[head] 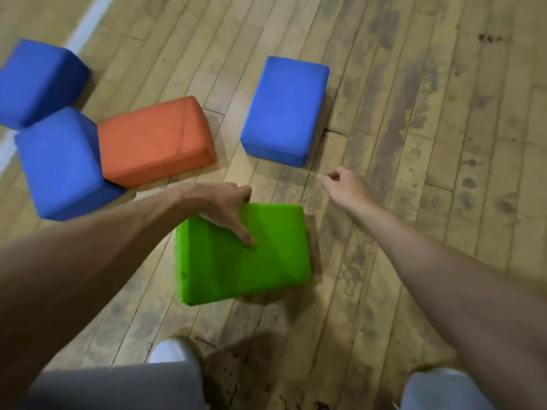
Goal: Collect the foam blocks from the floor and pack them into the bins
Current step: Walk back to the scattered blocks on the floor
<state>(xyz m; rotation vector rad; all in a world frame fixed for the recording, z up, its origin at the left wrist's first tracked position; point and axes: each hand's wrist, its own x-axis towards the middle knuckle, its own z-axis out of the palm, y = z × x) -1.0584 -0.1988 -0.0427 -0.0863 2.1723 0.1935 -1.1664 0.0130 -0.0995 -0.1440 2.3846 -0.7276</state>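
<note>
My left hand [226, 207] grips the far left corner of a green foam block [251, 261], thumb on its near face, fingers curled over its top edge. The block is tilted above the wooden floor. My right hand [344, 184] hovers to the right of it with fingers loosely curled, holding nothing. A blue block [284, 110] lies flat just beyond my right hand. An orange block [154, 140] lies left of centre. Two more blue blocks, one near [62, 164] and one far [38, 81], sit at the far left. No bin is in view.
The worn wooden floor [429, 143] stretches open to the right. A white painted line [85, 23] runs along the upper left. My legs and a white shoe [171, 350] are at the bottom edge.
</note>
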